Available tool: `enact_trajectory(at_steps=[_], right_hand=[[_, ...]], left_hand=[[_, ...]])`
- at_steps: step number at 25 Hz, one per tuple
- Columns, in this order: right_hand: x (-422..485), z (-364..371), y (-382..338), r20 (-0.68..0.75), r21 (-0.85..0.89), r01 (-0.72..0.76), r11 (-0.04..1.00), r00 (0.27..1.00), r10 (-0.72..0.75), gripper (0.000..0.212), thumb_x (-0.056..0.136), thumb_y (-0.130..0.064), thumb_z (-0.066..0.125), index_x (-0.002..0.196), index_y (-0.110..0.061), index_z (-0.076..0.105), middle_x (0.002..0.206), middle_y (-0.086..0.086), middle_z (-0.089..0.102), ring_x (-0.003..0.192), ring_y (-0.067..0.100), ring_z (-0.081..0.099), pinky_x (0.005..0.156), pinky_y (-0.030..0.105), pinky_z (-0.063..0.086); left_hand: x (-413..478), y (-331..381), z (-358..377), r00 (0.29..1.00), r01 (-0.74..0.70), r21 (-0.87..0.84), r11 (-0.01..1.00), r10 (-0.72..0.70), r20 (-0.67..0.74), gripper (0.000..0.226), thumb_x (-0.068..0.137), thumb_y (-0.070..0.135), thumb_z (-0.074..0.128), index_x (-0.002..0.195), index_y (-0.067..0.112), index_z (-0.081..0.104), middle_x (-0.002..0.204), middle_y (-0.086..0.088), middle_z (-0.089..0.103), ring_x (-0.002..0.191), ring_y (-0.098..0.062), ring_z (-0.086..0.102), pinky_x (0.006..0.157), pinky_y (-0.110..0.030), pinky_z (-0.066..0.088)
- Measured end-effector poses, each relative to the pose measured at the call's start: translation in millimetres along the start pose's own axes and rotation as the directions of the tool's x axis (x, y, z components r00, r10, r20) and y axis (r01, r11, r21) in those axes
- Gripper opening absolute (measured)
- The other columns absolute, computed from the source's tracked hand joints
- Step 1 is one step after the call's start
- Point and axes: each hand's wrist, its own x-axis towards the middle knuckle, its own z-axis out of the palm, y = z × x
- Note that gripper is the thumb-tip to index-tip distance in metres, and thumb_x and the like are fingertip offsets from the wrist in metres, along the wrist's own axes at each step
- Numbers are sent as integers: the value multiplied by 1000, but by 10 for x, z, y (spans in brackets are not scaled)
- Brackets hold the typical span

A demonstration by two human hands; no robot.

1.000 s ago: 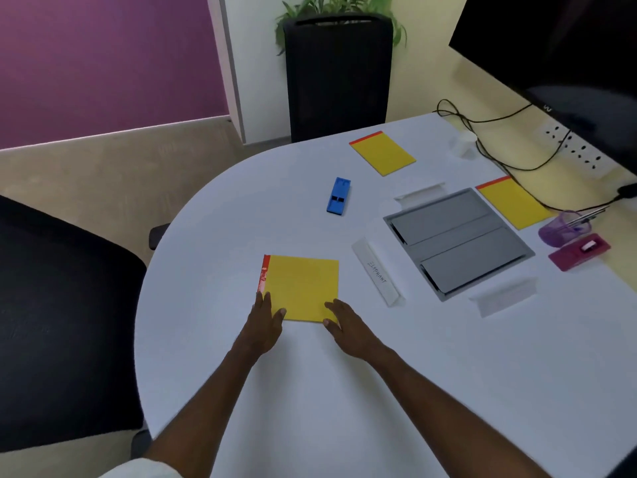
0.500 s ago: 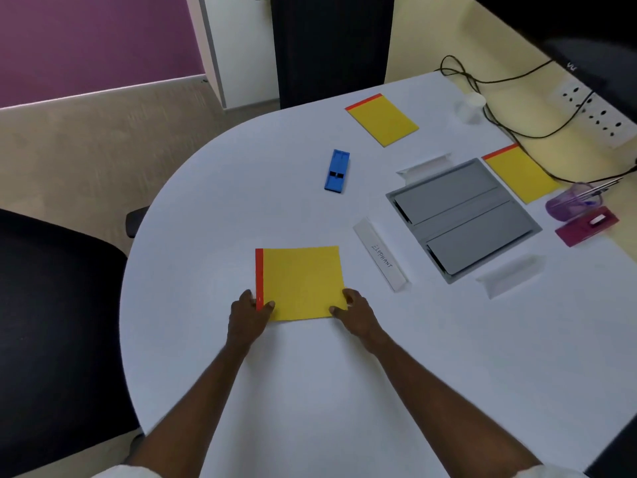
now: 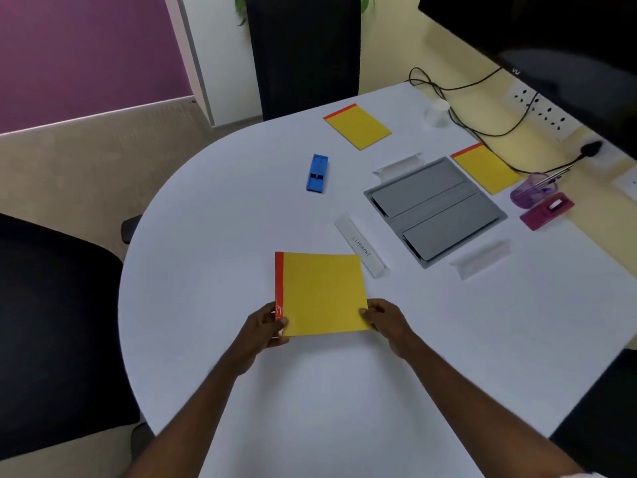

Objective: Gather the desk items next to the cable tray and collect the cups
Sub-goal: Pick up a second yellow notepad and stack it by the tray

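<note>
Two hands on one thing in the head view, your only view. Your left hand [image 3: 263, 334] pinches the near-left corner of the yellow notepad [image 3: 322, 293], right at the foot of its red spine. Your right hand [image 3: 386, 320] pinches the near-right corner, thumb on top. Whether the pad's far edge rests on the white table [image 3: 213, 236] or is off it, you cannot tell from here.

The spine runs 12 to 6, straight away from you. The grey cable tray [image 3: 436, 210] lies at 2 o'clock from the pad, so your right hand is the nearer one. I judge the carry goes up and to the right.

The "ELEPHANT" name card [image 3: 362, 250] sits between pad and tray, just beside the pad's far-right corner, so mind it on the way.

A second notepad [image 3: 486, 169] already touches the tray's 1 o'clock side. A third notepad [image 3: 358, 127] lies at 11 o'clock from the tray, well apart. The white paper cup [image 3: 437, 112] stands at 12 o'clock from the tray, near the cables, not yet collected.
</note>
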Motion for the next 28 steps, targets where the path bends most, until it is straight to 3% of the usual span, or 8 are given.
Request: enact_trajectory(at_steps=[4, 8, 13, 18, 22, 24, 28], right_hand=[[-334, -342, 90, 49, 206, -14, 978, 999, 4, 25, 92, -12, 69, 115, -5, 63, 108, 11, 71, 90, 20, 68, 76, 29, 56], [-678, -748, 194, 29, 282, 51, 958, 998, -62, 29, 89, -13, 72, 115, -5, 63, 102, 8, 75, 80, 14, 72, 69, 26, 59], [-1092, -1544, 373, 33, 327, 116, 938, 990, -134, 36, 83, -13, 79, 113, -2, 63, 107, 16, 75, 86, 21, 74, 69, 29, 59], [-1422, -2538, 688, -71, 330, 166, 929, 986, -151, 36, 83, -9, 78, 114, 3, 62, 100, 16, 74, 80, 22, 73, 65, 29, 60], [-1605, -3161, 932, -147, 335, 208, 919, 975, -168, 34, 85, -8, 76, 115, 1, 64, 100, 15, 73, 76, 17, 72, 61, 24, 58], [-1655, -3414, 1033, -147, 357, 213, 909, 974, -171, 35, 85, -10, 77, 117, -3, 64, 106, 14, 73, 82, 18, 73, 65, 24, 59], [-1588, -3662, 1168, -124, 532, 178, 828, 984, -132, 42, 82, -7, 79, 120, -11, 62, 113, 10, 72, 100, 24, 73, 77, 30, 62]], left_hand=[[-177, 68, 259, 999, -39, -10, 999, 39, -2, 49, 98, 12, 65, 144, 21, 52, 125, -13, 71, 117, -36, 67, 98, -47, 58], [-353, 134, 679, 995, -91, -82, 992, 87, -46, 55, 94, 8, 68, 146, 18, 51, 124, -16, 71, 109, -34, 71, 94, -47, 60], [-477, 219, 1443, 988, -142, -69, 987, 138, -62, 54, 93, 2, 69, 143, 13, 55, 127, -21, 68, 104, -35, 70, 86, -44, 62], [-583, 231, 2516, 985, -172, -52, 984, 172, -9, 55, 93, 4, 69, 145, 11, 53, 129, -19, 68, 114, -41, 68, 96, -54, 58], [-627, 153, 3257, 988, -150, -105, 983, 151, 9, 52, 94, 2, 66, 144, 11, 54, 115, -10, 74, 103, -33, 71, 81, -40, 65], [-637, 121, 3525, 991, -131, -132, 983, 135, 25, 51, 95, 1, 65, 144, 12, 54, 112, -8, 75, 98, -30, 72, 76, -36, 66], [-503, 204, 3886, 995, -83, -169, 982, 90, 36, 52, 96, -1, 63, 145, 11, 52, 127, -17, 69, 107, -34, 70, 80, -38, 65]])
